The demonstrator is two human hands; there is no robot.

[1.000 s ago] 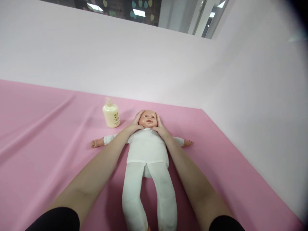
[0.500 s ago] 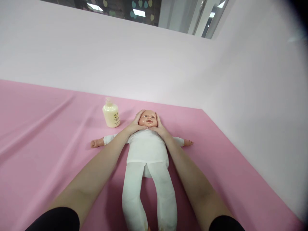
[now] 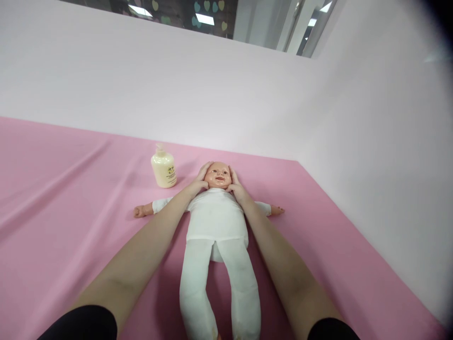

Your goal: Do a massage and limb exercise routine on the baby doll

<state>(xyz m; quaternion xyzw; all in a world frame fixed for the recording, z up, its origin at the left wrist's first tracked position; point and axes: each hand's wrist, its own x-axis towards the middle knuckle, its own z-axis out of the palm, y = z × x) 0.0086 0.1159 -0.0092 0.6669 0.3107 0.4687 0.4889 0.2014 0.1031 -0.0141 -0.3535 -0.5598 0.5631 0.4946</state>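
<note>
Two hands on one doll (image 3: 217, 215) here, and it's flat on its back in the middle of the pink cover (image 3: 71, 203), head at the far end, legs toward me. My left hand (image 3: 200, 180) is cupped along the left side of its head (image 3: 219, 174) and my right hand (image 3: 237, 185) along the right, so the head sits held between them, thumbs down around the jaw and neck. How hard I'm squeezing, can't tell. The head has a glossy shine, so I'd guess smooth, fairly stiff plastic or vinyl, maybe a bit slick if my palms were damp. The body in the white outfit (image 3: 217, 222) looks padded, probably softer, and I'd bet the whole thing's light to middling. Broad palms on both sides of the head seem a decent hold; for the whole doll I'd want support under neck and back, since the neck could be floppy. Other stuff: a cream pump bottle (image 3: 164, 171) stands upright to the far left, near my left hand but not touching it. The white wall (image 3: 177, 89) rises past the far edge. Only real obstacle is the doll's arms, spread left and right under my forearms.
</note>
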